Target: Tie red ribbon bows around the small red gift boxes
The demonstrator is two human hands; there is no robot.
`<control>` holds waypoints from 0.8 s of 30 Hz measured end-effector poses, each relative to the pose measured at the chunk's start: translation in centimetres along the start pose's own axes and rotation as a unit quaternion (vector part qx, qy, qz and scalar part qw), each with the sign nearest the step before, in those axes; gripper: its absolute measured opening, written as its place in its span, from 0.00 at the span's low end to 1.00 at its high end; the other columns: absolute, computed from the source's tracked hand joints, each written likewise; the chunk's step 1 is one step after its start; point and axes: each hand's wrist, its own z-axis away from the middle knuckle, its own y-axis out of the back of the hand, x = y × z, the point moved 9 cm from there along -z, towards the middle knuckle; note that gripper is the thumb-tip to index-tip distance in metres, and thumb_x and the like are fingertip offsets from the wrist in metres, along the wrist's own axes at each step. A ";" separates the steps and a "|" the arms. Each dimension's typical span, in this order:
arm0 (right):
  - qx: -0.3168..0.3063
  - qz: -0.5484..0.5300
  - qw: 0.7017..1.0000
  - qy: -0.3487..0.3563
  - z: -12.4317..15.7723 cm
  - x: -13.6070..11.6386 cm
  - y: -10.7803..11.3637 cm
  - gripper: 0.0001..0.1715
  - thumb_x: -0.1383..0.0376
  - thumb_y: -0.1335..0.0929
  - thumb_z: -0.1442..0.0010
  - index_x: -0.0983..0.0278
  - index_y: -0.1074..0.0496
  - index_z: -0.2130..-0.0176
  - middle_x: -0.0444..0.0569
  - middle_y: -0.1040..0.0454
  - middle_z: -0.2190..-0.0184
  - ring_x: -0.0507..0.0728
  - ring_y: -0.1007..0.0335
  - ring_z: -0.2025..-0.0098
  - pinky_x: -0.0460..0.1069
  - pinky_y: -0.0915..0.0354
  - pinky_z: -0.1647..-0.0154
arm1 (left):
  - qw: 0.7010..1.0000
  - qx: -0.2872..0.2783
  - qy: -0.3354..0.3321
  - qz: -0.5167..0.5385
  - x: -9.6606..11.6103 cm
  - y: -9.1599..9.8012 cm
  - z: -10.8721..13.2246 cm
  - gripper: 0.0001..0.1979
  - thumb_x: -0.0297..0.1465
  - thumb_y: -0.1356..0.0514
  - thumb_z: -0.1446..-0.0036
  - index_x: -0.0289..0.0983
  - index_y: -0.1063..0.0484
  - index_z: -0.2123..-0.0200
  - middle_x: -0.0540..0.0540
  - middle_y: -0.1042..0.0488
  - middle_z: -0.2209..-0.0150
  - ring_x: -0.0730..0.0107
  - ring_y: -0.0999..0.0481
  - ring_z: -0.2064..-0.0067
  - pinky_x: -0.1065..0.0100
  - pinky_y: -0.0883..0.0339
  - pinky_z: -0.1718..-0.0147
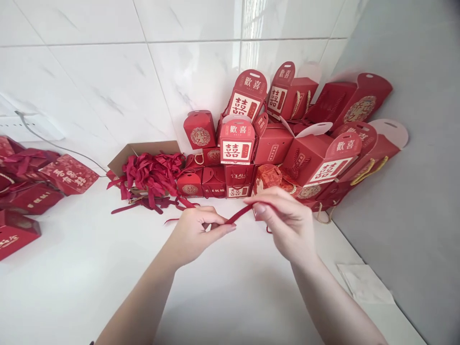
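Note:
A dark red ribbon (238, 214) stretches between my two hands above the white tabletop. My left hand (196, 232) pinches it between thumb and fingers, and more ribbon runs out behind that hand toward the box. With thumb against fingertips, my right hand (287, 223) grips the ribbon on the other side. Part of the ribbon is hidden by the fingers. Behind my left hand a tangled heap of red ribbons (153, 172) fills an open cardboard box (124, 155), some ends spilling over its front.
Red gift boxes (237, 141) are stacked against the tiled wall at the back right. More red boxes (30, 196) lie at the left edge. A grey cable (61, 143) runs from a power strip (36, 127). White sheets (364, 282) lie by the grey panel (406, 158) at right.

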 end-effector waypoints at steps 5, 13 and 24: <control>0.119 -0.026 0.986 -0.115 -0.1 3.6 4.5 0.16 0.57 0.30 0.40 0.62 0.25 0.75 0.45 0.26 0.76 0.53 0.29 0.72 0.48 0.33 0.69 | 0.996 -0.081 -0.025 0.004 0.6 -1.0 0.1 0.13 0.45 0.36 0.48 0.41 0.21 0.70 0.46 0.26 0.57 0.63 0.26 0.58 0.67 0.31 0.66; 0.177 0.033 0.976 -0.124 -0.3 2.8 7.0 0.17 0.57 0.29 0.42 0.63 0.25 0.78 0.42 0.28 0.83 0.51 0.31 0.78 0.46 0.33 0.74 | 0.963 -0.246 0.048 0.102 -0.7 -3.8 0.1 0.16 0.43 0.42 0.41 0.39 0.22 0.59 0.47 0.20 0.62 0.66 0.22 0.60 0.70 0.30 0.64; 0.423 0.036 0.905 0.026 1.2 -0.2 16.8 0.09 0.67 0.27 0.50 0.65 0.25 0.80 0.42 0.31 0.85 0.53 0.34 0.84 0.51 0.32 0.83 | 0.972 -0.231 -0.003 -0.038 -0.4 -4.3 -0.1 0.22 0.43 0.50 0.35 0.37 0.20 0.66 0.48 0.19 0.71 0.69 0.21 0.69 0.72 0.32 0.69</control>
